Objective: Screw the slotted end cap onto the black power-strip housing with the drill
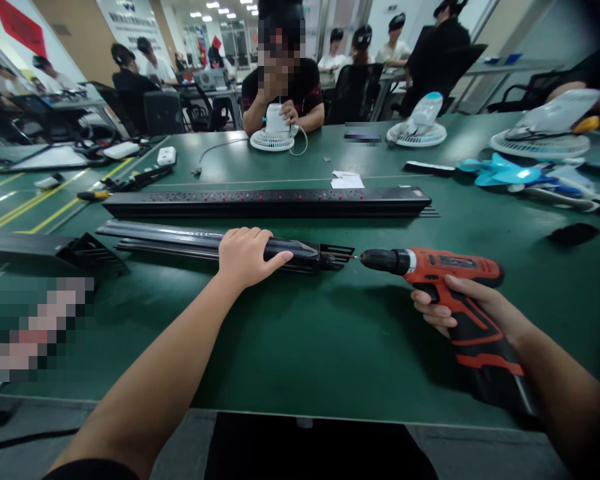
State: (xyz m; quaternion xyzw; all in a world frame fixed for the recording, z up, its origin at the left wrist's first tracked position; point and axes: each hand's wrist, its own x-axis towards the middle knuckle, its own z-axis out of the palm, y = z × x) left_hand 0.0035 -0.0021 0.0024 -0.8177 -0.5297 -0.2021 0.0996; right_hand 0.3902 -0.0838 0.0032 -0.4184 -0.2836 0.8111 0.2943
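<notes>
My right hand (460,303) is wrapped around the grip of an orange and black cordless drill (455,267), its fingers near the trigger. The drill's chuck points left, and its bit meets or nearly meets the slotted right end of a long black bar (150,232); I cannot tell if they touch. Across that bar lies my left hand (245,257), fingers over the top and thumb stretched to the right, gripping it on the table. Just behind sits a black power strip (270,203) with a row of small red spots.
The green table (300,353) also bears another dark bar (25,248) at left, a yellow-handled tool (93,195), white paper (347,180) and blue fan blades (500,171). Opposite, a person (283,80) holds a white fan (274,133). Two more fans stand at right.
</notes>
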